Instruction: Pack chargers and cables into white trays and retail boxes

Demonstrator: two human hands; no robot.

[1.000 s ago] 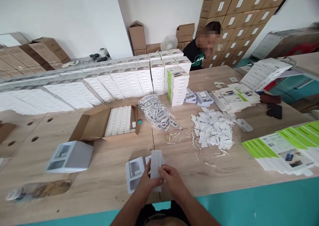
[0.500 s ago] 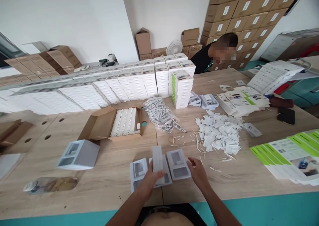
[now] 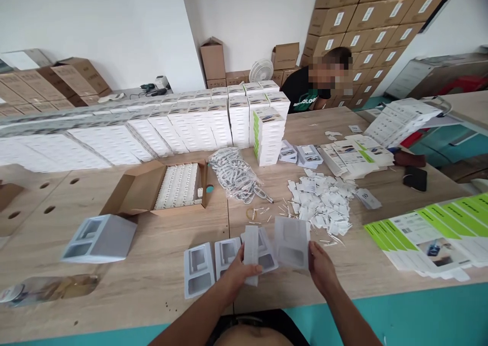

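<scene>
My left hand is closed around a narrow, whitish stack of nested plastic trays, seen edge-on. Between the fingers of my right hand is the right edge of a single plastic tray, tilted up and slightly blurred. Beneath and beside my hands lie three more moulded trays on the tabletop: a left tray, a middle tray partly covered by my left hand, and a right tray partly behind the held stack.
A thicker tray stack and a plastic bottle lie to the left. Behind are an open carton of white parts, bagged cables and a heap of white cards. Green-white boxes lie right; a co-worker leans in beyond.
My right hand has lifted a tray off the table and moved it rightward. A third tray now lies beside the other two. The view has shifted slightly right.
</scene>
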